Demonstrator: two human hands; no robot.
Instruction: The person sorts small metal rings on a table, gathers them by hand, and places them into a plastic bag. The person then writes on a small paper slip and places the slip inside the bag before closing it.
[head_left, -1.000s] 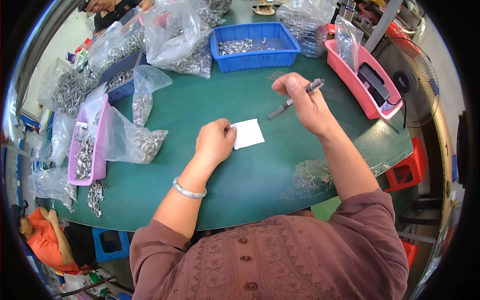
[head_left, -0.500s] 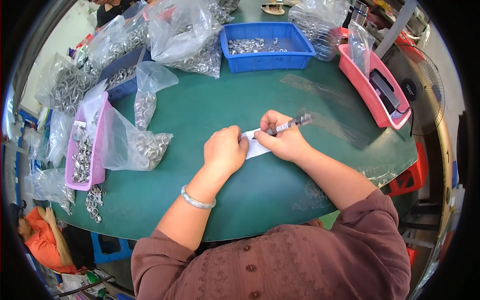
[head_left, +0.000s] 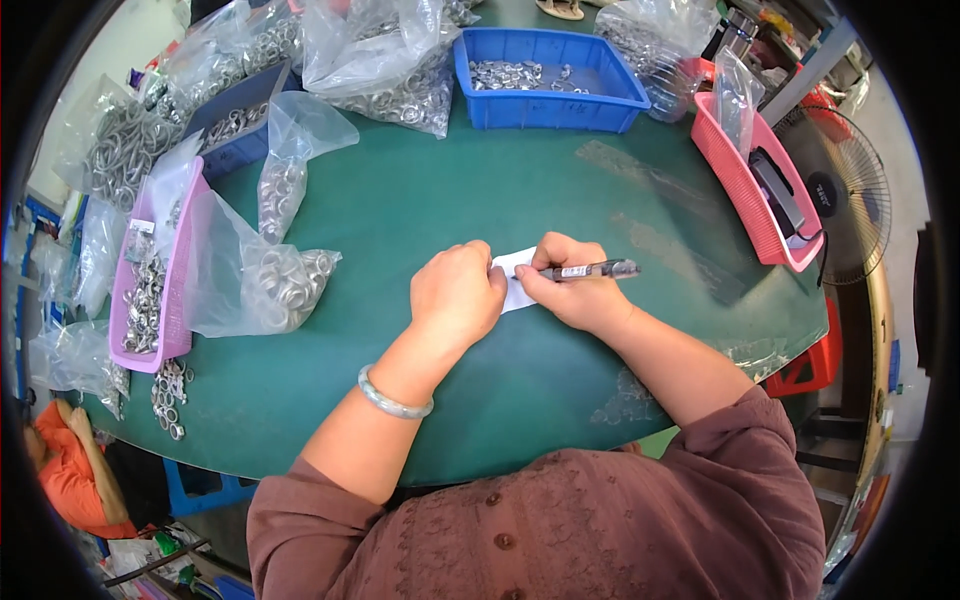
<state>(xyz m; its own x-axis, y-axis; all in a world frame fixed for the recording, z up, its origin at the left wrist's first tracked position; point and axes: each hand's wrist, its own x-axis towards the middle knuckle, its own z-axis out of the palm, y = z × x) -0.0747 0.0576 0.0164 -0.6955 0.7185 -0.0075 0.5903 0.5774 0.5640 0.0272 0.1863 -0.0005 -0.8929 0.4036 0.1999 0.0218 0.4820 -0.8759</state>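
Note:
A small white slip of paper (head_left: 516, 285) lies on the green tabletop between my two hands. My left hand (head_left: 455, 290) is closed, its fingers curled and its thumb at the slip's left edge. In my right hand (head_left: 575, 285) a dark pen (head_left: 590, 270) with a clear barrel is gripped between thumb and fingers. Its tip end points left over the paper, and its back end sticks out to the right. The pale bangle (head_left: 393, 397) circles my left wrist.
Left of my hands are a clear bag of metal rings (head_left: 290, 285) and a pink basket of metal parts (head_left: 178, 325). A blue bin (head_left: 555, 112) stands at the back. At right are another pink basket (head_left: 740, 180) and a fan (head_left: 840, 190). A person in orange (head_left: 80, 480) sits at lower left.
The pen has tipped lower, its back end now nearer level, and my right hand has turned with it. The view has shifted slightly. Both hands stay at the paper.

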